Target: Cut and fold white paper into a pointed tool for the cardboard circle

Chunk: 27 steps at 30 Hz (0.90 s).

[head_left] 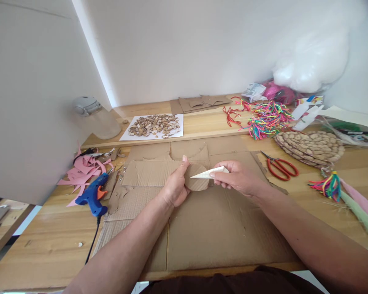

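My left hand (177,184) grips a round cardboard disc (197,184) by its left edge, thumb pointing up. A pale paper cone (206,174) is pinched in my right hand (233,178), its narrow tip pointing left over the disc. Whether the tip touches the disc I cannot tell. Both hands are above a large flat cardboard sheet (233,228) on the wooden table. To the left lies a blue glue gun (95,196) with an orange trigger. Red-handled scissors (282,167) rest to the right of my right hand, their blades slightly apart.
At the back, stone-like chips (155,124) cover white paper (129,136). Pink strips (82,169) lie left, near a clear jug (102,122). Right are colourful tassels (270,116), white bottles (308,118) and a woven piece (311,147). A cord (93,241) runs off the glue gun.
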### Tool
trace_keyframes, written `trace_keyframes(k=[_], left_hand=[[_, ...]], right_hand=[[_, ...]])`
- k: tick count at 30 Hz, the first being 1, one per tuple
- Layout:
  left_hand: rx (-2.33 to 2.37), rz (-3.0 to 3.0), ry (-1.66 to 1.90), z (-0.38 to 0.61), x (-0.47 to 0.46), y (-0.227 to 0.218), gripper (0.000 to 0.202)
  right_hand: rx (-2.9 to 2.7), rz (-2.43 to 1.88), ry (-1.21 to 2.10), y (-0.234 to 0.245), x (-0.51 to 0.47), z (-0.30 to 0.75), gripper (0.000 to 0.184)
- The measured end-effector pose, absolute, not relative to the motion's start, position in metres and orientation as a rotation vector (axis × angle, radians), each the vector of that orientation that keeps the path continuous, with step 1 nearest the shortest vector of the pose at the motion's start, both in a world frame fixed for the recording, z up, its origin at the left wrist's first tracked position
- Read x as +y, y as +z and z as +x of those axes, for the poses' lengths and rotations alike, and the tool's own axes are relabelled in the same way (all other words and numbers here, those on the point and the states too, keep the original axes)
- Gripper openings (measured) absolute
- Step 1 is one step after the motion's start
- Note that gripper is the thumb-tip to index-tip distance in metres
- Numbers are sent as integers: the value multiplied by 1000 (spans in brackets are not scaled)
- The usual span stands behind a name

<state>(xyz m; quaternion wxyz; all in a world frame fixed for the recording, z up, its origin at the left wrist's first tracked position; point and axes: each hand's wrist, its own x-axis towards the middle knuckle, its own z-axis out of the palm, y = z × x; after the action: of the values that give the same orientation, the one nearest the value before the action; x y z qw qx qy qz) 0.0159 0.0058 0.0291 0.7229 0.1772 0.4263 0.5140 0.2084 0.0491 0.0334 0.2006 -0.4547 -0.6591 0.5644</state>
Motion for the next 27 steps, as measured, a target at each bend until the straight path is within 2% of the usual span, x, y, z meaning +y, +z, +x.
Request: trace_keyframes(k=[20, 25, 27], left_hand=[[930, 476, 1111, 15, 3, 29, 49], [868, 583, 1124, 15, 1, 32, 29], [872, 591, 1142, 15, 1, 33, 28]], right_hand=[[-1852, -1277, 1565, 41, 48, 208, 21], [-1876, -1281, 1518, 42, 48, 209, 19], [-1888, -1284, 1515, 42, 48, 209, 18]])
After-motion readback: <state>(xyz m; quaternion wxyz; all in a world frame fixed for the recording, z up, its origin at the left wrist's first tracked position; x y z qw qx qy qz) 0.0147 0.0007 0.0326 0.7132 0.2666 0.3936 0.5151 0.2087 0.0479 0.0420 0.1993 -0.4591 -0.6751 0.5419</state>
